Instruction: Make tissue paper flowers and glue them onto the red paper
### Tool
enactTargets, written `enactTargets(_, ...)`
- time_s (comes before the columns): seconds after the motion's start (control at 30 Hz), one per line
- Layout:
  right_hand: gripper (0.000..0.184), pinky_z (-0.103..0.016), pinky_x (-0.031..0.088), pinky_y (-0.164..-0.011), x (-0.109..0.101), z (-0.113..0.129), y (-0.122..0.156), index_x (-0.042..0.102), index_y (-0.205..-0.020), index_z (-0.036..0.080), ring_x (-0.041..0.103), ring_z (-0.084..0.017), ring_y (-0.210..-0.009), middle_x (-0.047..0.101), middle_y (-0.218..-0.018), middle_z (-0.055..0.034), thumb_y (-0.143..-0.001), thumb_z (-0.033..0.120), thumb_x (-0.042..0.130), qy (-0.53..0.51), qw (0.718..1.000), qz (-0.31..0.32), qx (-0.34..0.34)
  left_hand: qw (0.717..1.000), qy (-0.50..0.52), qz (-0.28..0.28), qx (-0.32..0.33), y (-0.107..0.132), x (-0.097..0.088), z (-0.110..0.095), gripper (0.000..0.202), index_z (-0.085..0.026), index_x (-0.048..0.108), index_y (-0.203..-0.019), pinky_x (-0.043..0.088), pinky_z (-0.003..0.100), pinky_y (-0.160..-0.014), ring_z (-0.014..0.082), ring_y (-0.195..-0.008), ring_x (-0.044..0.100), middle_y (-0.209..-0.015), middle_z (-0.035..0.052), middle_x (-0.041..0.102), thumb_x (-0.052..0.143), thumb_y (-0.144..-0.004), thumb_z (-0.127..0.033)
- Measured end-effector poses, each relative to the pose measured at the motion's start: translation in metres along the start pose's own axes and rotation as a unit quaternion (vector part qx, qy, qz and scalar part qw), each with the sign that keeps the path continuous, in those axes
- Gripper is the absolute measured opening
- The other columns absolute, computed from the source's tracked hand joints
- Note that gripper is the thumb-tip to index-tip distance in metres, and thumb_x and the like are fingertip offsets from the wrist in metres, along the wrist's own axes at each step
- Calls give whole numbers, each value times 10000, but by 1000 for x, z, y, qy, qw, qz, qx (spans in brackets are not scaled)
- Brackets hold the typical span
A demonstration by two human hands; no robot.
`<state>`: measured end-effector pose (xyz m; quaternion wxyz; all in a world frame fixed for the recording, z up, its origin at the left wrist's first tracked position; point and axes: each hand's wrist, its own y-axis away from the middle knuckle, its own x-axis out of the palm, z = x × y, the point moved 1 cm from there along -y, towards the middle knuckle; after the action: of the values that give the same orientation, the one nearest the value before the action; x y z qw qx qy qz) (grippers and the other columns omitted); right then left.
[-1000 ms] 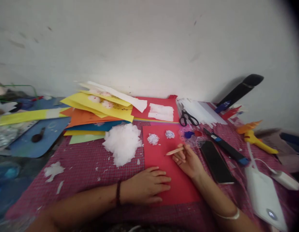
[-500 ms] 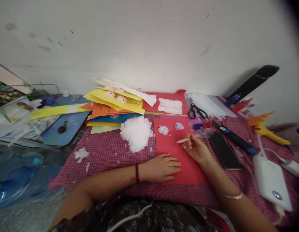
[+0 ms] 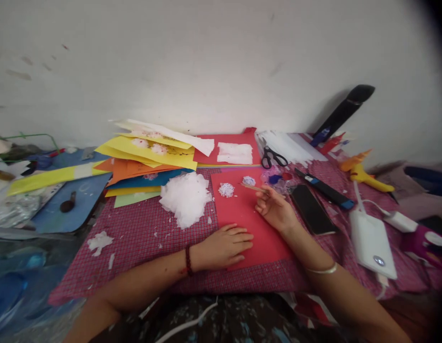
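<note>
My left hand (image 3: 224,246) lies flat with fingers spread on the lower left of a red paper sheet (image 3: 242,219). Pinched in my right hand (image 3: 275,208) is a thin pale wooden stick (image 3: 255,187), its tip pointing left over the sheet. That tip is close to a small white cluster with blue specks (image 3: 248,180); I cannot tell whether it touches. A second speckled white cluster (image 3: 226,190) sits to its left. Beside the sheet is a pile of white tissue pieces (image 3: 187,197). Right of the clusters lies a palette with blue and red paint (image 3: 276,178).
Stacked coloured papers (image 3: 145,164) stand at the back left. Black scissors (image 3: 273,157), a utility knife (image 3: 324,188), a black phone (image 3: 312,209), a yellow glue gun (image 3: 371,178) and a white power bank (image 3: 373,245) lie to the right. A wall (image 3: 206,62) rises behind.
My right hand has moved up the sheet, bringing the stick's tip to the right-hand cluster. My left hand stays flat on the paper. The whole view has turned slightly right.
</note>
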<state>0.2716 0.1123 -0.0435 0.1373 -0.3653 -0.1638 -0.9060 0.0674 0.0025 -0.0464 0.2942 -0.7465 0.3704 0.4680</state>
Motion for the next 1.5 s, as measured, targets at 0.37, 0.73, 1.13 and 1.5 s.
enactTargets(0.37,97,-239,542,-571,-3,2,-1,683,-897,202,609,-105,-573,761,-822,-8,-829,261,647,-7,999,39,-5,1000,2,-17,-13,-2,1,2,374,-210,563,-1352,325,458,-1181,229,-1361,481,-1427,70,578,522,-988,-284)
enactTargets(0.73,113,-219,552,-554,-6,1,-4,707,-913,213,618,-91,-569,765,-866,2,-827,251,646,3,1000,25,0,1000,-5,-25,-4,-4,-1,0,358,-200,584,-1325,342,438,-1173,213,-1329,508,-1408,66,594,538,-976,-270)
enactTargets(1.13,180,-200,549,-531,-6,-2,-4,701,-962,200,599,-71,-548,736,-839,24,-792,253,727,38,999,12,-19,1000,-8,-15,-4,-3,0,2,359,-197,573,-1337,343,457,-1167,231,-1326,512,-1427,57,580,517,-993,-279)
enactTargets(1.5,193,-203,543,-516,-6,-3,-5,695,-993,185,605,-74,-537,745,-829,11,-873,335,681,44,999,21,-6,1000,1,-26,-7,-2,5,5,362,-207,570,-1342,337,446,-1172,219,-1346,489,-1420,50,587,518,-987,-253)
